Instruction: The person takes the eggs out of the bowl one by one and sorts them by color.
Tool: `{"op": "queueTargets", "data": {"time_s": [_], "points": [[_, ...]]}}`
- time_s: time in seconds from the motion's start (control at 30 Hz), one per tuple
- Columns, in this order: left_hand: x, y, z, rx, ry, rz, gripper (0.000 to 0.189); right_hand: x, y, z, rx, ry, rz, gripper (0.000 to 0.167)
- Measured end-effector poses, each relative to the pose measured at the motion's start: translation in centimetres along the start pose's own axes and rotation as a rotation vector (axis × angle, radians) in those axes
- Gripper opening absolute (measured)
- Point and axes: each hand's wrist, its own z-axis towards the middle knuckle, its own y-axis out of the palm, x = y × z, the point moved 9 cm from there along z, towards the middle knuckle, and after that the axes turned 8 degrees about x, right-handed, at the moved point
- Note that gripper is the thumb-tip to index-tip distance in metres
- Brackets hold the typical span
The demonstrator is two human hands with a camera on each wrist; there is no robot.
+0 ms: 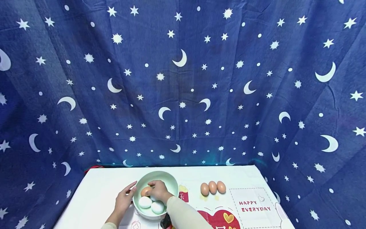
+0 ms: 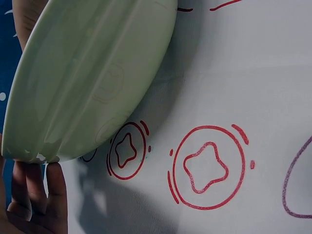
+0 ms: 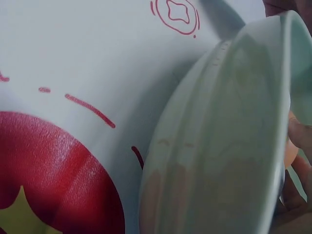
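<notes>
A pale green bowl (image 1: 155, 175) stands on the white table, its outer wall filling much of both wrist views. In it lie a white egg (image 1: 145, 202), a second white egg (image 1: 157, 207) and another white one partly covered by my right hand. My right hand (image 1: 159, 190) reaches inside and grips a brown egg (image 1: 145, 191) between fingers and thumb; part of that egg (image 3: 291, 155) shows past the rim in the right wrist view. My left hand (image 1: 123, 199) touches the bowl's left rim with fairly straight fingers (image 2: 56, 190).
Three brown eggs (image 1: 213, 187) lie in a row on the table, right of the bowl. The tabletop (image 1: 108, 178) has printed red hearts and lettering. A dark object (image 1: 166, 221) sits by the bowl's near edge. A blue star-and-moon curtain (image 1: 183, 105) hangs behind and at the sides.
</notes>
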Motion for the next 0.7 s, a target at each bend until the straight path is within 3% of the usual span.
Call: {"op": "queueTargets", "data": {"time_s": [0.4, 0.7], "points": [[0.28, -0.18, 0.02, -0.003, 0.010, -0.015, 0.045, -0.24, 0.21, 0.25, 0.037, -0.054, -0.056, 0.032], [0.21, -0.08, -0.04, -0.008, -0.007, -0.002, 0.044, 0.08, 0.24, 0.20, 0.038, -0.027, -0.090, 0.029]]}}
